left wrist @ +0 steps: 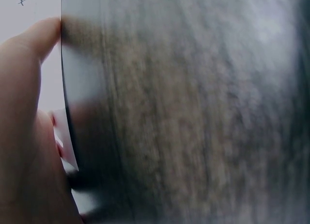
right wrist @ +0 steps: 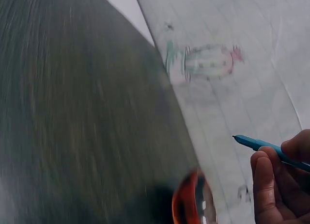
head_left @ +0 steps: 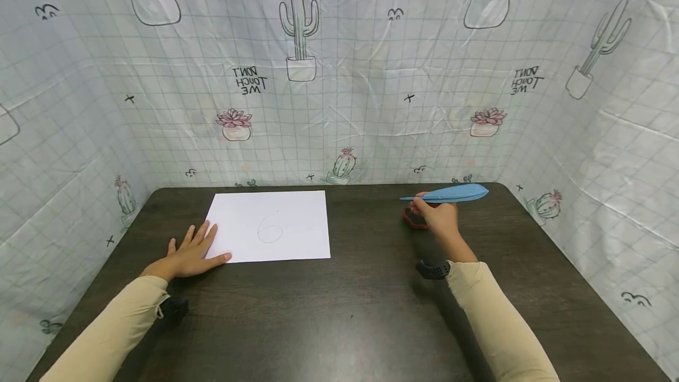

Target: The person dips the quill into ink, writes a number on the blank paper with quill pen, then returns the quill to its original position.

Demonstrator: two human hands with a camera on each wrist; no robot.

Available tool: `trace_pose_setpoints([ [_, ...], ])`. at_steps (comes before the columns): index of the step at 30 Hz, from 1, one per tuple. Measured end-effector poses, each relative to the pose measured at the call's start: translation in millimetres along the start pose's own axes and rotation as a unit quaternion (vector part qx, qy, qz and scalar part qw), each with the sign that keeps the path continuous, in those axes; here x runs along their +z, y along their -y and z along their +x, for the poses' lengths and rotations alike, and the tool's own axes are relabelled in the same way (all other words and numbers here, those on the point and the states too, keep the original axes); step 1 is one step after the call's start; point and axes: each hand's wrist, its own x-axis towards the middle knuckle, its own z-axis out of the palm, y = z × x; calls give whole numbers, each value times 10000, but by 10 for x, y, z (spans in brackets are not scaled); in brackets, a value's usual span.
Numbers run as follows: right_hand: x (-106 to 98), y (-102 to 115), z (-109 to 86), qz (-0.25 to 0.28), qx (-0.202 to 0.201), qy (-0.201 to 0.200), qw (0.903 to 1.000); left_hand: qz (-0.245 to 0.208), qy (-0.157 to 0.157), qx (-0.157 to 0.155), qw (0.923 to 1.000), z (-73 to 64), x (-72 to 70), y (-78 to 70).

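A white sheet of paper (head_left: 305, 223) lies on the table with a thin "6" (head_left: 269, 233) drawn near its middle. My left hand (head_left: 187, 257) rests with spread fingers on the paper's left edge, the thumb at its near corner. Over the right side of the table, my right hand (head_left: 440, 217) pinches a blue feather-shaped pen (head_left: 460, 193) between thumb and fingers. Its dark writing tip points left, and the feather end stretches to the right. Just below that hand is a red-rimmed, rounded object (right wrist: 183, 202), partly hidden by the hand in the head view.
The dark brown table (head_left: 339, 311) ends at the back against a hanging white cloth (head_left: 366, 93) printed with cacti and grid lines. The cloth also closes off both sides. Dark bands (head_left: 432, 270) sit on both wrists.
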Motion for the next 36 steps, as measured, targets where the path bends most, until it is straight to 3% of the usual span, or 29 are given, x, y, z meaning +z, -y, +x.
trace_pose_setpoints([
  [6,-327,-126,-19,-491,-18,-338,9982,145,14,-78,9999,-25,-22,-44],
  [9,-463,-173,-25,-400,23,-453,9982,223,34,-111,9997,-35,-29,-68],
  [14,-635,-199,-24,237,47,-465,9986,287,7,-122,9995,-33,-13,-75],
  [16,-694,-204,-32,129,36,-459,9989,232,5,-115,9997,-31,-11,-67],
  [19,-784,-229,-42,-584,-81,-457,9972,136,11,-96,9999,-13,-3,-28],
  [23,-870,-277,-50,-1528,-452,-480,9861,63,-6,-75,10000,26,32,61],
  [26,-908,-325,-64,-1888,-897,-531,9765,101,-47,-58,9999,43,56,106],
  [29,-939,-375,-92,-2417,-1405,-687,9577,150,-35,-54,9999,42,62,107],
  [32,-958,-411,-105,-2715,-1730,-858,9429,107,-3,-34,9999,20,45,63],
  [36,-962,-422,-87,-2512,-2168,-892,9391,72,-28,-83,9999,-19,1,-18],
])
